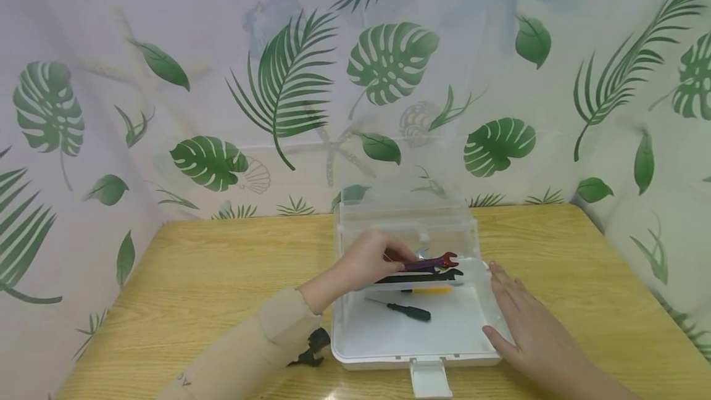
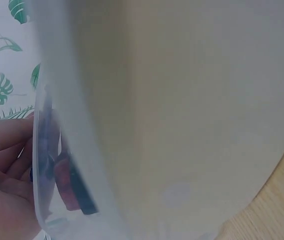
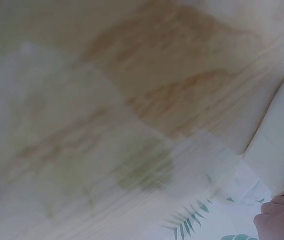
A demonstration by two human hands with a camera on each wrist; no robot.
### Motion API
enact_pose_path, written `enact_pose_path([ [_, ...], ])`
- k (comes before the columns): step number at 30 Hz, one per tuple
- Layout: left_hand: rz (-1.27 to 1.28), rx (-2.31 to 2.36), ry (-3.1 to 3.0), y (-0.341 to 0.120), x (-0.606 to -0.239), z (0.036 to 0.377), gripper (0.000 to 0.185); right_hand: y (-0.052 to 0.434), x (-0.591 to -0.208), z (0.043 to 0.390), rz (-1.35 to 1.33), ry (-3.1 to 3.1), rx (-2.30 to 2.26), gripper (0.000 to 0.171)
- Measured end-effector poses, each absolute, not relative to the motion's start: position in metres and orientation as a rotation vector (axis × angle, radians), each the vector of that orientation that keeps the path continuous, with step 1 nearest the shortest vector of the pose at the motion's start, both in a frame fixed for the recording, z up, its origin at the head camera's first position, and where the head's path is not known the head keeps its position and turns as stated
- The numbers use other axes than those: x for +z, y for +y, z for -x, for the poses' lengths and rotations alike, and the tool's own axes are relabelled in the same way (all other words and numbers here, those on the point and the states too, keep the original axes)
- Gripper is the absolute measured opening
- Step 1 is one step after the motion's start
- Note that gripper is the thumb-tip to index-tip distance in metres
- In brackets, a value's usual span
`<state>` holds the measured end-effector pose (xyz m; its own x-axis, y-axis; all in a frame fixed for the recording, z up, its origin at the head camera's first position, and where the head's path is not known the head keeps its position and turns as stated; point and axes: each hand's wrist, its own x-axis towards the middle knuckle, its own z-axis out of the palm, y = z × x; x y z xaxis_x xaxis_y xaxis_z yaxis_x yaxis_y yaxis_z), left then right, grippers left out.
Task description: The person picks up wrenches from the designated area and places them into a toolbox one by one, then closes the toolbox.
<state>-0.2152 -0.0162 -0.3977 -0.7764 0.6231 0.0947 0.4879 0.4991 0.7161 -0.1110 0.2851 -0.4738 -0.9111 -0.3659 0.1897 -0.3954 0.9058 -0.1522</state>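
Note:
In the head view, my left hand (image 1: 369, 258) reaches into the open clear-lidded toolbox (image 1: 355, 338) and pinches a purple wrench (image 1: 416, 265) over its raised tray. Beside it lie a red wrench (image 1: 449, 259) and a black wrench (image 1: 452, 275); a silver wrench end (image 1: 424, 253) shows behind. The left wrist view has the translucent tray wall (image 2: 181, 125) close up, with left-hand fingers (image 2: 12, 135) at its far side. My right hand (image 1: 528, 320) rests, fingers extended, against the toolbox's right side. A black-handled screwdriver (image 1: 408, 312) lies on the box floor.
A yellow-handled tool (image 1: 430, 290) lies partly under the tray. Left of the toolbox, a black tool with a jaw-like head (image 1: 318, 341) is partly hidden by my sleeve. The front latch (image 1: 430, 380) hangs down. A leaf-patterned curtain (image 1: 300, 190) stands behind the wooden table (image 1: 222, 264).

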Motion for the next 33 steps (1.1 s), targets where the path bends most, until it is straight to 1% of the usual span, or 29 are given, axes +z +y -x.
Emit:
enact_pose_path([
  [15,-0.967,1.190,2.502,-0.020,-0.398,0.223,0.025,0.282,-0.474,0.113,-0.592,-2.888,0.241,0.087],
  [23,-0.995,1.204,2.509,-0.024,-0.395,0.229,0.019,0.282,-0.475,0.114,-0.606,-2.859,0.234,0.087],
  [33,-1.008,1.211,2.524,-0.035,-0.393,0.233,0.017,0.280,-0.473,0.114,-0.587,-2.889,0.260,0.086],
])
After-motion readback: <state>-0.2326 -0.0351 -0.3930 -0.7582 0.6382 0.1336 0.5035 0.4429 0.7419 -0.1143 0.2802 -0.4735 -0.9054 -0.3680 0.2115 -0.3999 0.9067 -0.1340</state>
